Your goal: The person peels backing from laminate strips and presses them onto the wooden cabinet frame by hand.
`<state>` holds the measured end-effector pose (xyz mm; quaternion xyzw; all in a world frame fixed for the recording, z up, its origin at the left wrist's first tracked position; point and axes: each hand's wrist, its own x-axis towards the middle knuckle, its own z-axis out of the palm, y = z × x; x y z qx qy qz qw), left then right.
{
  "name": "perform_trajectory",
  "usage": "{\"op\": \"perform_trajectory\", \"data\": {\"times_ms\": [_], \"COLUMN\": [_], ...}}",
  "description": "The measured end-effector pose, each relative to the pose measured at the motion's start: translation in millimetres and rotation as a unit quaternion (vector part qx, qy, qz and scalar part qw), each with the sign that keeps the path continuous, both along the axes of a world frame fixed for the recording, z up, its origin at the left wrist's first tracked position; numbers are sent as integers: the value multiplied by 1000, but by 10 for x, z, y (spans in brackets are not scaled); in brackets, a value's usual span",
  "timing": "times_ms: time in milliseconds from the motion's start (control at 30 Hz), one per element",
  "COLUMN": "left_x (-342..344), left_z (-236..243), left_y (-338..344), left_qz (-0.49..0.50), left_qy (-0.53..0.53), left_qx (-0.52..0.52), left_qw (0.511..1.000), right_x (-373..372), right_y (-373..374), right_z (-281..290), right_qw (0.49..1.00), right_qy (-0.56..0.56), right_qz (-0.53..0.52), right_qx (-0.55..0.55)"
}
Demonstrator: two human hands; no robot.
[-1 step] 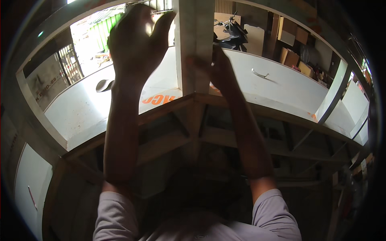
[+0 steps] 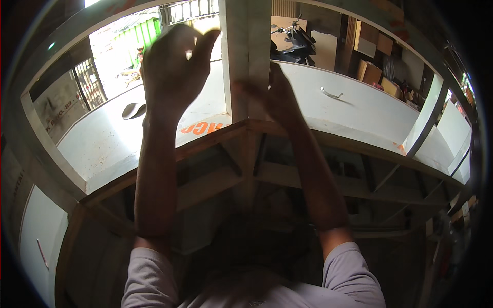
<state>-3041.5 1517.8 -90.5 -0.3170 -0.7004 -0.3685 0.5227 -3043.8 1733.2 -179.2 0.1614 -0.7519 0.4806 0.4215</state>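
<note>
A pale wooden post [image 2: 258, 36] rises in the middle of the frame. My right hand [image 2: 280, 95] is at the post, its thumb across the front face and its fingers at the right edge, seeming to grip it. Left of the post my left hand [image 2: 172, 72] is raised, back toward me. Its thumb stands apart from the bent fingers, with light showing through the gap. Nothing can be seen in that hand; its fingertips are hidden. Behind and below both hands run white panels [image 2: 354, 90] with orange print, joined to a wooden crossbeam [image 2: 210, 137].
A grey curved piece [image 2: 134, 111] lies on the left panel, a curved silvery piece [image 2: 332, 94] on the right one. Beyond are a motorbike [image 2: 295, 46] and leaning boards [image 2: 367, 41]. A thin red strip [image 2: 42, 253] shows on a white panel at lower left.
My left hand has come down a little, uncovering more of the bright background above it. The right hand has slipped slightly lower along the post.
</note>
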Motion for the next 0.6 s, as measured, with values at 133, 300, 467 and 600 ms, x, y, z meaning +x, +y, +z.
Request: {"op": "perform_trajectory", "data": {"times_ms": [133, 300, 467, 600], "left_x": [-100, -58, -78, -35], "left_z": [-311, -509, -584, -555], "left_y": [-74, 162, 236, 268], "left_qz": [-49, -133, -104, -105], "left_qy": [-153, -219, -143, -176], "left_qx": [-110, -119, -103, -87], "left_qw": [981, 959, 979, 975], "right_x": [287, 395, 405, 358], "right_y": [-327, -407, -435, -430], "right_z": [-121, -118, -60, -80], "right_qw": [983, 975, 975, 970], "right_qy": [15, -76, -103, -96], "right_qz": [-129, -175, -172, -195], "right_qx": [132, 115, 99, 111]}}
